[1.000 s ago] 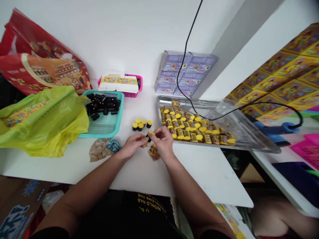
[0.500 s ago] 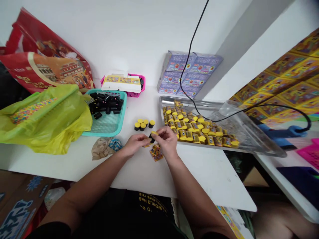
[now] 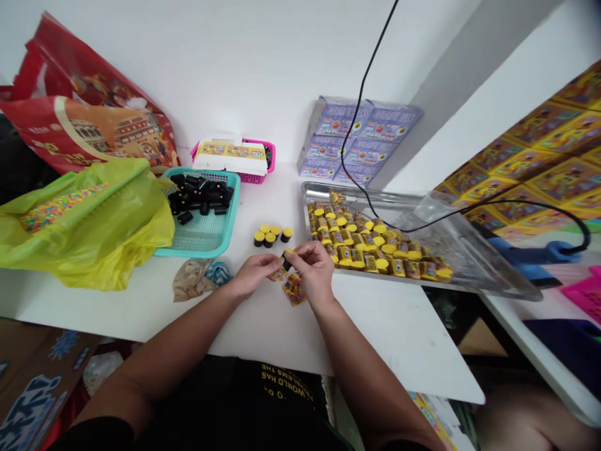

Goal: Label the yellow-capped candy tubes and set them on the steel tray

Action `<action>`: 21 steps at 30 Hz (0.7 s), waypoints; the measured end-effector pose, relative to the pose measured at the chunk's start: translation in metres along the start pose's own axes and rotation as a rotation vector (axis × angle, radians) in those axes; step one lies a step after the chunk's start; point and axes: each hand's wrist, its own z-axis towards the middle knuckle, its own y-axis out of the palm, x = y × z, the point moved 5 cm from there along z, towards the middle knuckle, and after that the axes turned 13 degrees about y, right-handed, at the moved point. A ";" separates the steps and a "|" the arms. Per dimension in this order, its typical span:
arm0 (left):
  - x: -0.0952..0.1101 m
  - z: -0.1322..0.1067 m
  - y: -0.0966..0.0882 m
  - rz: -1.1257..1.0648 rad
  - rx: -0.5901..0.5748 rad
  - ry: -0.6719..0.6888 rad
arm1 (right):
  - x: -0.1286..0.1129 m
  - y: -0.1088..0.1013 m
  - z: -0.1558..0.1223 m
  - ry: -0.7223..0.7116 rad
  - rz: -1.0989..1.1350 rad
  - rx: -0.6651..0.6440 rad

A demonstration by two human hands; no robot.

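Note:
My right hand (image 3: 315, 269) pinches a small black canister with a yellow lid (image 3: 286, 262) over the table. Facing it, my left hand (image 3: 255, 274) has thumb and fingers closed on a small printed wrapper (image 3: 277, 275), right beside the canister. Part of both items is hidden by my fingers. Below my right hand, more colourful printed wrappers (image 3: 293, 290) lie on the white table. Several yellow-lidded black canisters (image 3: 269, 238) stand upright just beyond my hands.
On the left, a turquoise basket (image 3: 228, 228) holds black canisters, beside a yellow bag (image 3: 141, 235) with coloured beads. A metal tray (image 3: 493, 275) of wrapped yellow canisters (image 3: 370, 241) lies right, under a black cable (image 3: 359, 94). Purple boxes (image 3: 345, 134) stand against the wall.
The canister in my right hand is turned slightly more upright beside the wrapper in my left hand. Otherwise the hands stay in nearly the same place.

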 end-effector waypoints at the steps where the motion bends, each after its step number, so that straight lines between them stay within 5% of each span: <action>1: 0.002 0.000 -0.001 0.024 0.008 0.022 | 0.000 0.000 -0.001 0.000 0.004 0.004; 7: -0.008 -0.004 0.009 -0.280 -0.057 -0.107 | -0.007 0.002 -0.009 -0.141 -0.110 -0.002; 14: -0.005 -0.001 0.002 -0.119 0.001 -0.050 | 0.005 0.004 0.006 0.119 -0.005 -0.125; 18: -0.004 0.000 0.002 -0.214 0.012 -0.072 | 0.007 0.013 0.004 0.127 -0.054 -0.372; 21: -0.001 0.000 0.001 -0.157 0.045 -0.038 | 0.009 0.011 0.005 0.072 -0.153 -0.358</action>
